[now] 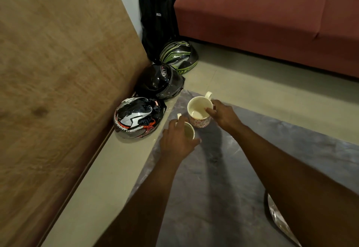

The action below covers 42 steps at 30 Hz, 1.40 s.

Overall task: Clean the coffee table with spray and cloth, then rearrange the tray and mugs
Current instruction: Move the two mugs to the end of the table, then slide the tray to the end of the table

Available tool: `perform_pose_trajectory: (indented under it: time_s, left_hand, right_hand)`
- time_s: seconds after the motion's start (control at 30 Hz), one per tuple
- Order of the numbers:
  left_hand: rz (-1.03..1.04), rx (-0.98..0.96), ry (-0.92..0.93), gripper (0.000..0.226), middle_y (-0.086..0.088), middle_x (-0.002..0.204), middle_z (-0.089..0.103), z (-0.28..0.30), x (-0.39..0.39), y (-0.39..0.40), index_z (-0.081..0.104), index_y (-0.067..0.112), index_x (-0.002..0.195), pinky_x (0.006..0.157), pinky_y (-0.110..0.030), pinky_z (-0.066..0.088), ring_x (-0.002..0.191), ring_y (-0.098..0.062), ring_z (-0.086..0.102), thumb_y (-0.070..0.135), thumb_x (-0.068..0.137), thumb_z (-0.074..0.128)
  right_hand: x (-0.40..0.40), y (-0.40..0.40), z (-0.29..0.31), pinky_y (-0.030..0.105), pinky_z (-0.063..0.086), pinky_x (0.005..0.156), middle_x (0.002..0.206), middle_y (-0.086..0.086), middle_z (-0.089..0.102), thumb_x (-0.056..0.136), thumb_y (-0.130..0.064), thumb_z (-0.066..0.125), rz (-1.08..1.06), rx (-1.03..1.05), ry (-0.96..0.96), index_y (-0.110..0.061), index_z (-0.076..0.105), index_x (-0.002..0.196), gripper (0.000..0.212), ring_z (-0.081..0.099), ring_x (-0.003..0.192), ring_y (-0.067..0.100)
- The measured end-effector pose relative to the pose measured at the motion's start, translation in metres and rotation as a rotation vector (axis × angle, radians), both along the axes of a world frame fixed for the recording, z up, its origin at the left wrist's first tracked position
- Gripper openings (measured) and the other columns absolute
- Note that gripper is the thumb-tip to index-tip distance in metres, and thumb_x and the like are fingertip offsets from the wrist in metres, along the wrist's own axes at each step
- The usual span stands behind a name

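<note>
Single head view, looking steeply down, close over coffee table (223,178) corner.

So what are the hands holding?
The right hand pinches the flowered mug by its rim. The left hand grips the smaller mug from above.

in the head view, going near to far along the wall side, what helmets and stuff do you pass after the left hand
left hand gripping the small mug → white, black and red helmet → glossy black helmet → green and black helmet → black backpack
</note>
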<state>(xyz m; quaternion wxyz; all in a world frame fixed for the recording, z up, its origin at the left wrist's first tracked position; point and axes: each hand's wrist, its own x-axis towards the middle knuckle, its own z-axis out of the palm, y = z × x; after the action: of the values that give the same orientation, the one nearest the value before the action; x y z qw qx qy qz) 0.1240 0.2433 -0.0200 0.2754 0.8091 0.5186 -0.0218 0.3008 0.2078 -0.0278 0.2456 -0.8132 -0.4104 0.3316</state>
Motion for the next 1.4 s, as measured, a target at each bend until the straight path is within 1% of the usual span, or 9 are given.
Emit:
perform_pose_trajectory:
  time_s: [0.2,0.37,0.6,0.7,0.83,0.97,1.07,1.23,1.4]
  left_hand:
    - [0.091,0.425,-0.190,0.060,-0.008,0.136,0.046,0.028,0.004,-0.070,0.056,0.030,0.128,0.098,-0.049,0.043,0.127,-0.028,0.046,0.056,0.074,0.068]
    - [-0.183,0.201,-0.345,0.049,-0.006,0.128,0.052,0.027,0.040,-0.169,0.055,0.023,0.126,0.090,-0.047,0.050,0.118,-0.025,0.054,0.042,0.081,0.065]
    - [-0.392,0.003,-0.142,0.064,-0.002,0.132,0.052,-0.002,0.073,-0.289,0.041,0.024,0.139,0.096,-0.041,0.046,0.117,-0.024,0.054,0.038,0.082,0.066]
    - [-0.434,0.061,-0.018,0.073,-0.008,0.136,0.052,-0.024,0.091,-0.330,0.035,0.018,0.146,0.098,-0.046,0.044,0.123,-0.031,0.051,0.040,0.082,0.061]
    - [-0.173,0.207,0.010,0.082,-0.022,0.142,0.048,-0.045,0.107,-0.348,0.039,0.008,0.146,0.107,-0.050,0.035,0.130,-0.041,0.046,0.035,0.076,0.070]
    - [0.086,0.157,0.039,0.077,-0.023,0.147,0.042,-0.049,0.103,-0.326,0.033,0.004,0.148,0.109,-0.049,0.031,0.134,-0.041,0.039,0.034,0.085,0.067]
    - [0.135,-0.005,-0.067,0.048,-0.023,0.127,0.058,-0.052,0.098,-0.306,0.052,0.003,0.133,0.096,-0.044,0.044,0.119,-0.041,0.054,0.022,0.089,0.060]
    - [0.295,-0.238,-0.196,0.025,-0.010,0.101,0.071,-0.052,0.057,-0.290,0.067,0.006,0.113,0.082,-0.028,0.048,0.096,-0.026,0.066,0.014,0.089,0.062]
    - [0.552,-0.460,-0.417,0.018,-0.013,0.102,0.072,-0.042,-0.028,-0.291,0.060,0.007,0.109,0.061,-0.028,0.055,0.074,-0.015,0.068,0.009,0.092,0.062]
  right_hand:
    - [-0.027,-0.082,0.016,0.032,0.039,0.094,0.134,0.010,0.053,0.094,-0.040,0.050,-0.171,0.189,0.021,-0.012,0.048,0.133,0.048,0.054,0.114,0.026]
    - [-0.034,-0.205,0.023,0.027,0.039,0.093,0.129,0.007,0.056,0.093,-0.033,0.057,-0.346,0.231,0.062,-0.015,0.054,0.128,0.040,0.056,0.111,0.022]
    - [-0.017,-0.376,-0.006,0.026,0.035,0.093,0.126,0.009,0.060,0.093,-0.033,0.056,-0.541,0.079,-0.089,-0.010,0.058,0.123,0.038,0.054,0.115,0.028]
    - [-0.020,-0.424,-0.033,0.037,0.047,0.091,0.124,0.017,0.060,0.086,-0.038,0.051,-0.441,-0.011,-0.184,-0.006,0.059,0.122,0.049,0.059,0.111,0.034]
    - [-0.030,-0.454,-0.062,0.054,0.053,0.083,0.125,0.023,0.059,0.063,-0.018,0.085,-0.305,-0.077,-0.258,-0.002,0.062,0.118,0.062,0.060,0.109,0.041]
    - [-0.038,-0.459,-0.069,0.056,0.046,0.090,0.132,0.017,0.055,0.062,-0.028,0.085,-0.186,-0.128,-0.360,-0.008,0.060,0.121,0.067,0.053,0.120,0.039]
    - [-0.040,-0.459,-0.072,0.056,0.042,0.095,0.135,0.015,0.053,0.066,-0.032,0.082,-0.172,-0.152,-0.385,-0.010,0.058,0.125,0.067,0.049,0.124,0.039]
    - [-0.057,-0.452,-0.075,0.055,0.036,0.101,0.142,0.011,0.047,0.086,-0.048,0.040,-0.070,-0.137,-0.392,-0.016,0.047,0.134,0.057,0.041,0.131,0.037]
    - [-0.091,-0.406,-0.070,0.044,0.021,0.106,0.145,0.009,0.044,0.097,-0.054,0.012,0.132,-0.041,-0.388,-0.018,0.038,0.138,0.060,0.030,0.135,0.030]
